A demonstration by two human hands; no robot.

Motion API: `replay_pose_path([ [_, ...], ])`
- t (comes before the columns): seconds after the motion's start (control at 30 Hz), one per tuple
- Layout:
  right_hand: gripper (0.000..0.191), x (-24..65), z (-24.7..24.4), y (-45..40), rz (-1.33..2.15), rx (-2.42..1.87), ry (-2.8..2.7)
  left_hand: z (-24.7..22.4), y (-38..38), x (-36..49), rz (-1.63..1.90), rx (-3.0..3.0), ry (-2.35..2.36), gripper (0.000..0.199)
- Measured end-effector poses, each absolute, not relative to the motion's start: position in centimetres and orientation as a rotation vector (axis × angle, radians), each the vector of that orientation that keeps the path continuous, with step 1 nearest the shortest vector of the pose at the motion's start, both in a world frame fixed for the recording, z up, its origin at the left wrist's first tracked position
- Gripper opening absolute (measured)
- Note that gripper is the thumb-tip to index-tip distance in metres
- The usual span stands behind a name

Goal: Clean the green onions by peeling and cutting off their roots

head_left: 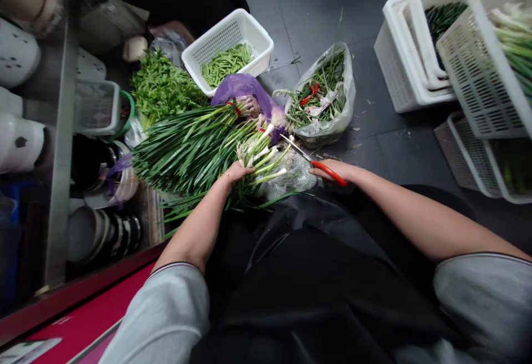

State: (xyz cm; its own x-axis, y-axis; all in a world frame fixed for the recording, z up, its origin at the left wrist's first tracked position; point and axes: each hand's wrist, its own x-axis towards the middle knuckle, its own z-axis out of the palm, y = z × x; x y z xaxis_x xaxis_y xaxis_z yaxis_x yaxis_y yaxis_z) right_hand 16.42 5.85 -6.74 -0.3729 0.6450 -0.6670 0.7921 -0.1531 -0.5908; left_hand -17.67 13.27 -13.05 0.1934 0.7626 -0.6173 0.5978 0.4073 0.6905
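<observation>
Left hand (240, 172) closed around spring onions (268, 178); right hand (326, 168), rightward, curled on scissors (331, 172), blades (300, 150) near the bulbs (283, 172). Any cut calls for steady stems.

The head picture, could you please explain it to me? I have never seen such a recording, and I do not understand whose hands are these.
There is no robot here: a person works with two bare hands. The only picture comes from a camera on the person's head, looking forward and down. The left hand grips some green onions; the right hand holds red-handled scissors. Around them lie leafy greens, a purple bag, a white basket with green pods, and a clear bag of plant scraps. The floor is dark tile.
</observation>
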Motion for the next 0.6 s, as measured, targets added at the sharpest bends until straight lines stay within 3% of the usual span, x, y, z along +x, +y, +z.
replay_pose_path([
  [0.13,0.051,14.5,-6.7,4.9,-1.935,1.679,1.724,-12.7,13.2,-16.9,0.322,1.296,1.513,0.067],
  [0.33,0.044,10.5,-6.3,3.9,-2.385,1.766,1.347,-11.7,12.2,-14.1,0.043,1.752,1.727,0.087],
  [0.4,0.04,9.8,-6.2,3.5,-2.449,1.753,1.278,-11.3,12.0,-13.5,-0.038,1.842,1.801,0.081],
  [0.53,0.039,10.5,-6.3,3.0,-2.409,1.679,1.4,-10.9,11.8,-13.4,-0.204,1.934,1.861,0.046],
  [0.6,0.04,11.4,-6.6,3.1,-2.386,1.702,1.396,-10.8,11.9,-13.6,-0.252,1.951,1.856,0.038],
])
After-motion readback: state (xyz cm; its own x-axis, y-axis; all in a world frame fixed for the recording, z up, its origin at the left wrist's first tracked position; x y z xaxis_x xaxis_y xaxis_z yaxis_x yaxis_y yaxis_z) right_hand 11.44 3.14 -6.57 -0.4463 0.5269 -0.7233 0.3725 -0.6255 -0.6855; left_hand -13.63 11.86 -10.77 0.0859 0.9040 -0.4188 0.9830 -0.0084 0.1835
